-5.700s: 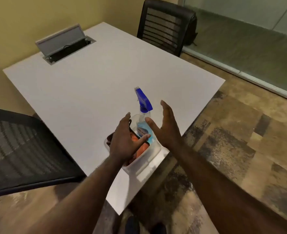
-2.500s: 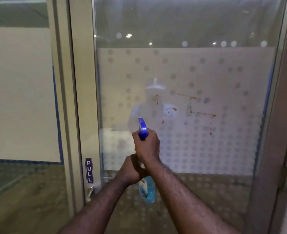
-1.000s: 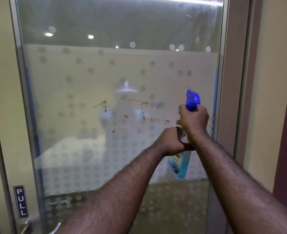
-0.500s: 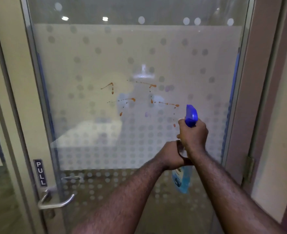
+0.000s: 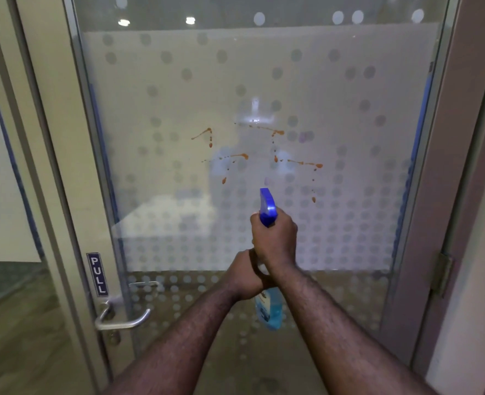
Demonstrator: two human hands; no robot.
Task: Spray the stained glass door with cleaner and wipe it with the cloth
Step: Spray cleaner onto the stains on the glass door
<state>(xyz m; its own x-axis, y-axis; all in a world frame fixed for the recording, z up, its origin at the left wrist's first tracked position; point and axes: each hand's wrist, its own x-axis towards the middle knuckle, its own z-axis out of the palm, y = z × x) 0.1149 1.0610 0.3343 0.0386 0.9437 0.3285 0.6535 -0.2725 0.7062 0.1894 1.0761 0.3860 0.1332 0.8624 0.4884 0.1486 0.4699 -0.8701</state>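
Step in hand, as judged: spraying cleaner onto the glass door (image 5: 178,95); no mist or wet patch can be made out on the pane. Landmark for all places below: the spray bottle (image 5: 270,309).

Left of the bottle and low: PULL sign (image 5: 97,274) on the door frame, with the lever handle (image 5: 121,319) just under it. Neither obstructs the work.

Just left of the bottle: left hand (image 5: 242,276), grip closed around the bottle's body and touching the right wrist, steadying it. Cloth not visible; I cannot tell whether it is tucked in this hand.

At the bottle's top: right hand (image 5: 274,242), grip wrapped tight on the neck under the blue trigger head (image 5: 267,206). The trigger finger is hidden, so whether it is squeezed cannot be told. Nozzle points at the pane.

Above the bottle: orange stains (image 5: 275,135), roughly 4 streaked clusters with drips, spreading to both left and right of the nozzle line, the lowest drip up and right of the head.

To do it well: raise the aim, as the nozzle sits below most streaks; sweep left to right so every cluster is wetted; keep short bursts to limit runs down the dotted frosting.

Far right of the bottle: door hinge (image 5: 442,276) and jamb. Nothing stands between nozzle and glass.
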